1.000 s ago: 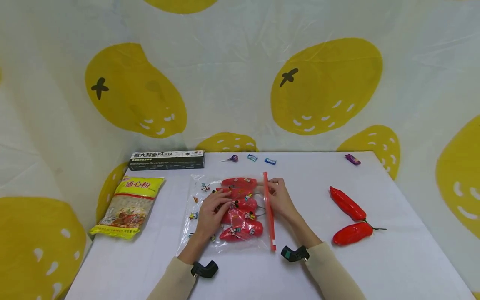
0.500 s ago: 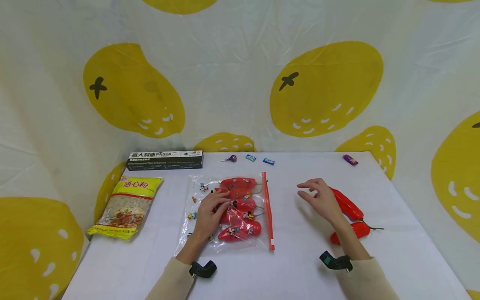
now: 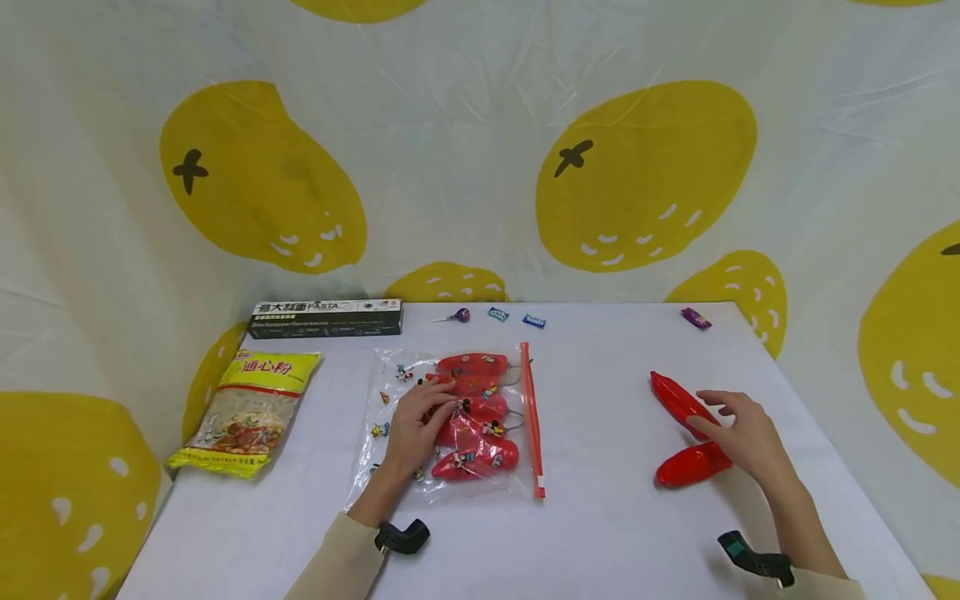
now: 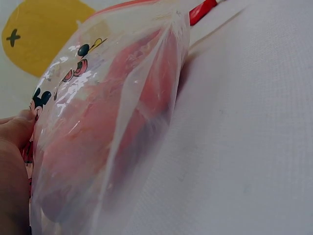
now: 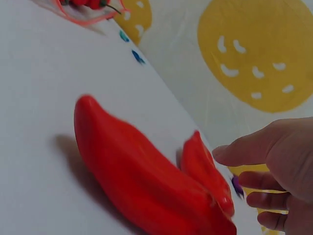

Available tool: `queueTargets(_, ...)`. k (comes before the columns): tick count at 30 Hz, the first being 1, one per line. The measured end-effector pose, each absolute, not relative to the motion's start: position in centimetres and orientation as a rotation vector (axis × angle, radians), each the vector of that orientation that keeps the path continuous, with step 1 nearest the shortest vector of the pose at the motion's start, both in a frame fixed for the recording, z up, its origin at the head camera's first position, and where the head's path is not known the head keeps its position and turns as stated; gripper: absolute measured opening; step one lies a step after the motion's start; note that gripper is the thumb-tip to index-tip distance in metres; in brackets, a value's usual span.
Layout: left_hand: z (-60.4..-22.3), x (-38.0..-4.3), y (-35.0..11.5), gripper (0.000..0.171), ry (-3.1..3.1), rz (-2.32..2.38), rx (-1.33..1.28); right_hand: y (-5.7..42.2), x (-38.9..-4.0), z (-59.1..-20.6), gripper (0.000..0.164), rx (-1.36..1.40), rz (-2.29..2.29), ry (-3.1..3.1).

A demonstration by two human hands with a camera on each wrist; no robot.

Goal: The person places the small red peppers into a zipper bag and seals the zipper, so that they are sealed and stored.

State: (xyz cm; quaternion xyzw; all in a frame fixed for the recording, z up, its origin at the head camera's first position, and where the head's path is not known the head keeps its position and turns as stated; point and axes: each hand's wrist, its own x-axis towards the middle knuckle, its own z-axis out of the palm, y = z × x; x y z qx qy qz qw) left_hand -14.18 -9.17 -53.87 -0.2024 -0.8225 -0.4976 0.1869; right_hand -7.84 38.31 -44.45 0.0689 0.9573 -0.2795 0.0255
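Observation:
A clear zip bag (image 3: pixel 386 379) with cartoon prints and a red slider strip (image 3: pixel 534 417) lies flat in the head view. Several red peppers (image 3: pixel 480 461) show through its plastic. My left hand (image 3: pixel 412 425) rests on top of the bag, its fingers bent loosely. In the left wrist view its thumb (image 4: pixel 18 128) touches the bag's printed side. My right hand (image 3: pixel 750 433) is over two loose red peppers, one farther away (image 3: pixel 673 398) and one nearer (image 3: pixel 688 467), hiding their stems. The right wrist view shows its fingers spread beside the peppers, nothing between them.
At the left lie a yellow pasta bag (image 3: pixel 251 412) and a black pasta box (image 3: pixel 326 320). Along the back edge are a lollipop (image 3: pixel 461 315), a green-wrapped candy (image 3: pixel 498 314), a blue-wrapped candy (image 3: pixel 534 321) and a purple-wrapped candy (image 3: pixel 696 318). A lemon-print curtain (image 3: pixel 450 167) hangs behind the table.
My right hand has left the bag's slider strip and travelled right to the two loose peppers. The left hand has stayed on the bag.

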Motion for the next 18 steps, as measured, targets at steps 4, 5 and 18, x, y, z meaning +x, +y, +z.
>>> queueTargets(4, -53.7, -14.2, -9.2, 0.015, -2.308, -1.402, -0.568, 39.5, -7.2, -44.8, 0.07, 0.243, -0.795, 2.904)
queueTargets(5, -53.7, -14.2, -9.3, 0.015, -2.312, -1.4, -0.565, 39.7, -7.2, -44.9, 0.071, 0.251, -0.785, 2.888)
queueTargets(18, -53.6, -14.1, -9.1, 0.017, -2.353, -1.419, -0.539, 39.5, -7.7, -46.3, 0.074, 0.349, -0.828, 2.874)
